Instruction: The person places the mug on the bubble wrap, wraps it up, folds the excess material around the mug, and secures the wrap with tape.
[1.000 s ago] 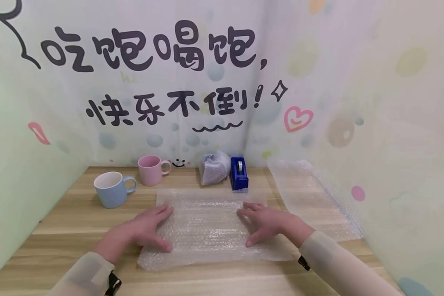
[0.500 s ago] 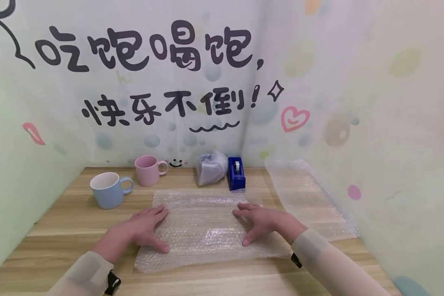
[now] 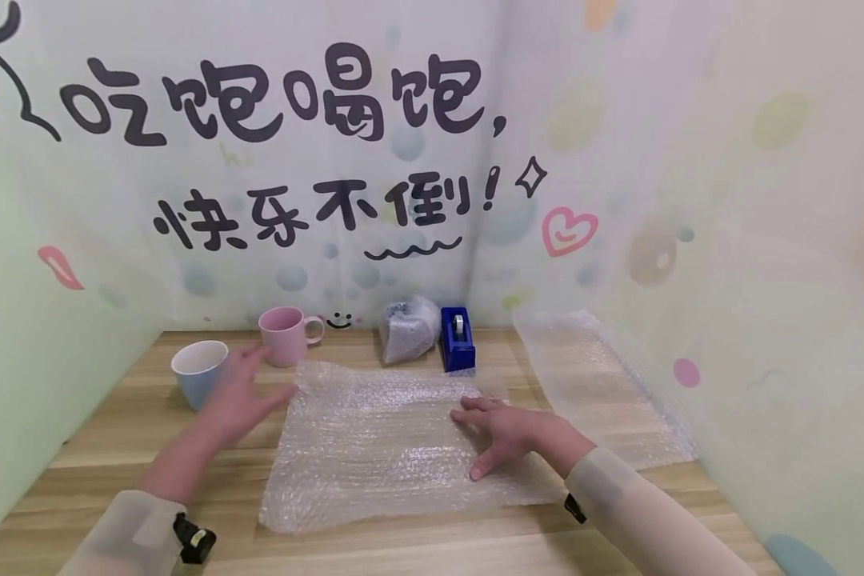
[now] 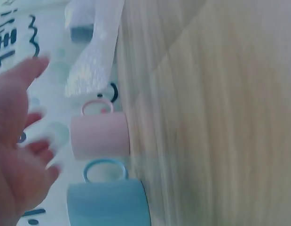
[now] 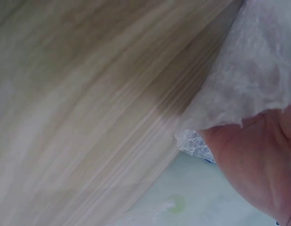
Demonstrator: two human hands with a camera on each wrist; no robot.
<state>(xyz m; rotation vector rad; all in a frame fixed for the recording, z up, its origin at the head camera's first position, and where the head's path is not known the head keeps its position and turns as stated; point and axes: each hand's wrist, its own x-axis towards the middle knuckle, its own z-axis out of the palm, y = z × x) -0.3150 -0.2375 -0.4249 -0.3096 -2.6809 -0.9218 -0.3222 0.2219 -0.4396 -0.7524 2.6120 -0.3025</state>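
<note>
A clear bubble wrap sheet (image 3: 363,452) lies spread in the middle of the wooden table. My right hand (image 3: 507,432) rests on its right part, fingers straight and spread; in the right wrist view the bubble wrap (image 5: 239,80) covers part of that hand. Off the sheet, my left hand (image 3: 236,400) is in the air, blurred, fingers apart with nothing held. It overlaps the light blue mug (image 3: 193,374) in the head view and hides that mug's handle. Behind it stands a pink mug (image 3: 283,338). Both mugs are upright, the blue mug (image 4: 110,202) nearer in the left wrist view.
At the back stands a bubble-wrapped bundle (image 3: 406,332) beside a blue tape dispenser (image 3: 458,346). Another bubble wrap sheet (image 3: 605,392) lies at the right, along the wall. A printed wall covering (image 3: 360,280) closes off the table's back and sides.
My left hand has lifted off the bubble wrap and moved forward and left to the blue mug. The sheet's freed far left corner has risen slightly. The right hand remains in place.
</note>
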